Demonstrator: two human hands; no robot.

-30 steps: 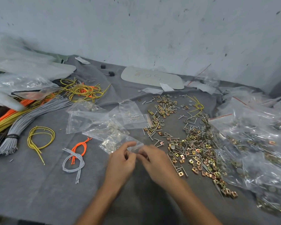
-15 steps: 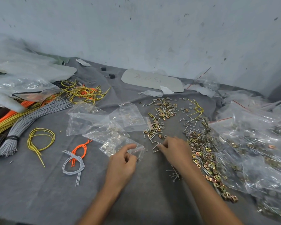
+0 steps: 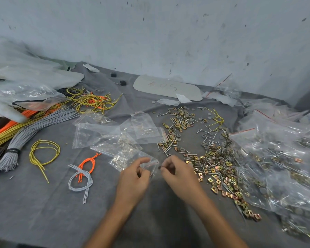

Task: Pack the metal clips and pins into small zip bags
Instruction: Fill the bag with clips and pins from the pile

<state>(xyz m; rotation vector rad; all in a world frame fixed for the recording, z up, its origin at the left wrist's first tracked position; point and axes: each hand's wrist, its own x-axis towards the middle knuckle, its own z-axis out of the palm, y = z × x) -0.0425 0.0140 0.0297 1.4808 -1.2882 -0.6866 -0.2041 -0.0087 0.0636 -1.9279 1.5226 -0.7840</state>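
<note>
A loose heap of brass-coloured metal clips (image 3: 217, 174) and silver pins (image 3: 170, 149) is spread over the grey cloth, right of centre. My left hand (image 3: 134, 179) pinches the mouth of a small clear zip bag (image 3: 125, 158) in front of the heap. My right hand (image 3: 177, 173) is close beside it, with its fingertips pinching a small dark metal piece right at the bag's opening. Several more small zip bags (image 3: 115, 131), some with parts inside, lie just beyond my hands.
Large plastic bags of hardware (image 3: 276, 158) crowd the right side. Bundles of grey wires (image 3: 34, 129), yellow wire loops (image 3: 43, 153) and orange ties (image 3: 88, 163) lie to the left. A white board (image 3: 166, 87) rests by the wall at the back.
My right hand came back from the clip and pin heap to the bag's mouth with a small piece in its fingertips. My left hand kept hold of the bag.
</note>
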